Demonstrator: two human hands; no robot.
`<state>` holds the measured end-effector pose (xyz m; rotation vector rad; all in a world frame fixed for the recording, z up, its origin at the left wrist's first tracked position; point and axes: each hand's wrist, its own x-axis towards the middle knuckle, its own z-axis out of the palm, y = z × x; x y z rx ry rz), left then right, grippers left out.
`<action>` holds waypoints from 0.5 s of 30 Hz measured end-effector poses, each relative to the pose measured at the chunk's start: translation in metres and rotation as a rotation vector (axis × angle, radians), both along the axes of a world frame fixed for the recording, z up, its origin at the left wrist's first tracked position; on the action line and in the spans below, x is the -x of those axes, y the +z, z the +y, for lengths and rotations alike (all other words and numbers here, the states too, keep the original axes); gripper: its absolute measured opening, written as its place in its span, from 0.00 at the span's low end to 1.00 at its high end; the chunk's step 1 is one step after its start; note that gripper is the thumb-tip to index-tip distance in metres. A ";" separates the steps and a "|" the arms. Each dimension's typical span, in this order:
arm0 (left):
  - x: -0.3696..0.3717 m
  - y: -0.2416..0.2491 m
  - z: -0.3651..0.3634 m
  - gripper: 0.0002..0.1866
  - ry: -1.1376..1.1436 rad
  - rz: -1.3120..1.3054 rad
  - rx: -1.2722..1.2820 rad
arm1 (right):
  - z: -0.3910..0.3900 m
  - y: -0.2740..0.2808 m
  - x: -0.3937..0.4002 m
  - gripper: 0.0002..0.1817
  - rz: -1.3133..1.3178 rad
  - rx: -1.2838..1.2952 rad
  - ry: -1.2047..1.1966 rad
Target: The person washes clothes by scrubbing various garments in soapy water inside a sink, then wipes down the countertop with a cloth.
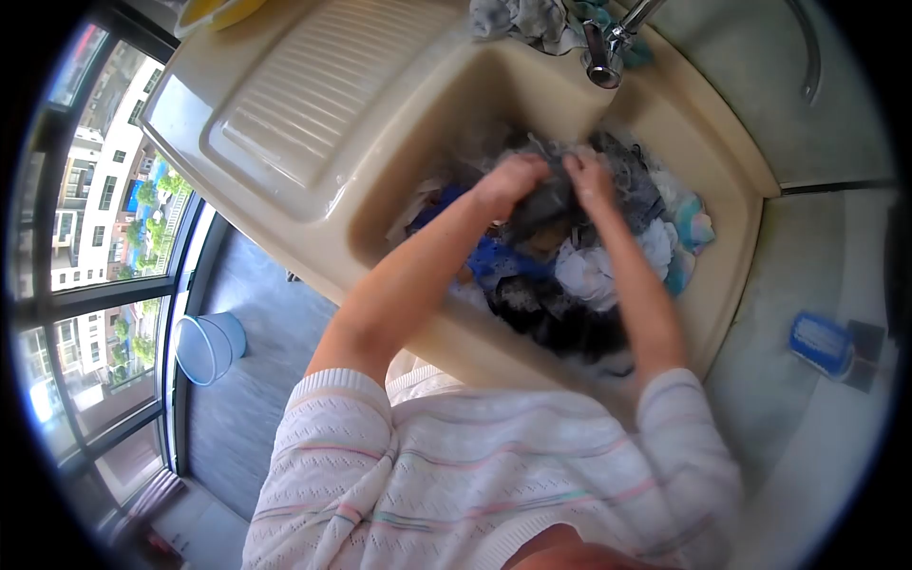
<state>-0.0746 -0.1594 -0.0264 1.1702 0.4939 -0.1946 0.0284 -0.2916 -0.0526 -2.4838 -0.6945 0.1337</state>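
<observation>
Landmark: the beige sink basin [475,87]; every place below is told from it.
Left hand [518,178]: over the middle of the basin, fingers curled onto a dark grey cloth [546,203].
Right hand [589,176]: just beside the left hand over the basin, fingers bent down onto the same cloth; blur hides how tightly either hand grips.
Dark grey cloth: inside the basin, between and under the two hands, blurred.
Laundry nearest the person: inside the basin, a blue cloth [503,261], a white cloth [584,271] and a wet black cloth [546,309] with foam specks on it.
Laundry at the right: inside the basin near its right wall, a pastel multicoloured cloth [695,230].
Tap [602,68]: at the basin's far edge, spout toward the basin.
Grey bundle [532,21]: on the ledge beyond the basin, left of the tap.
Ribbed washboard [304,90]: moulded into the counter left of the basin.
Yellow bowl [218,11]: farther left of the basin, at the counter's far end, partly cut off.
Light blue bucket [211,348]: on the floor, left of the basin.
Blue brush [822,344]: right of the basin, well apart from it.
</observation>
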 end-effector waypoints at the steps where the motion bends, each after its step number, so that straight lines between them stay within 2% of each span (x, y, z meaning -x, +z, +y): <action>1: 0.000 0.004 -0.005 0.14 -0.129 -0.084 -0.065 | -0.014 0.005 -0.014 0.20 0.013 0.138 0.072; 2: 0.004 0.018 -0.009 0.15 -0.258 -0.096 -0.246 | -0.018 0.023 -0.018 0.18 -0.046 0.224 0.073; 3: 0.008 0.030 -0.014 0.16 -0.391 -0.101 -0.424 | -0.017 0.040 -0.022 0.13 0.018 0.287 0.067; 4: 0.008 0.019 -0.016 0.17 -0.339 -0.452 -0.889 | -0.011 0.054 -0.019 0.11 -0.142 0.253 0.094; 5: 0.001 0.011 -0.014 0.17 -0.328 -0.296 -1.089 | -0.002 0.060 -0.012 0.10 -0.300 0.213 0.120; 6: 0.001 0.027 -0.008 0.17 -0.319 -0.132 -1.284 | 0.011 0.054 -0.005 0.11 -0.207 0.027 0.204; 7: -0.004 0.025 0.002 0.15 0.004 -0.151 -1.344 | 0.028 0.040 0.001 0.11 -0.112 -0.163 0.282; 9: -0.012 0.023 0.032 0.11 0.442 -0.157 -1.045 | 0.064 -0.007 0.009 0.16 -0.132 -0.413 0.448; 10: -0.011 0.016 0.046 0.12 0.509 -0.067 -1.109 | 0.081 -0.052 0.014 0.17 -0.176 -0.284 0.440; 11: -0.009 0.002 0.055 0.14 0.487 0.016 -1.147 | 0.095 -0.085 0.021 0.19 -0.218 -0.153 0.436; 13: -0.004 -0.007 0.062 0.17 0.358 0.071 -1.016 | 0.099 -0.070 0.060 0.20 -0.091 0.212 0.394; 15: -0.010 -0.023 0.068 0.19 0.359 0.068 -0.883 | 0.104 -0.096 0.056 0.14 -0.061 0.066 0.382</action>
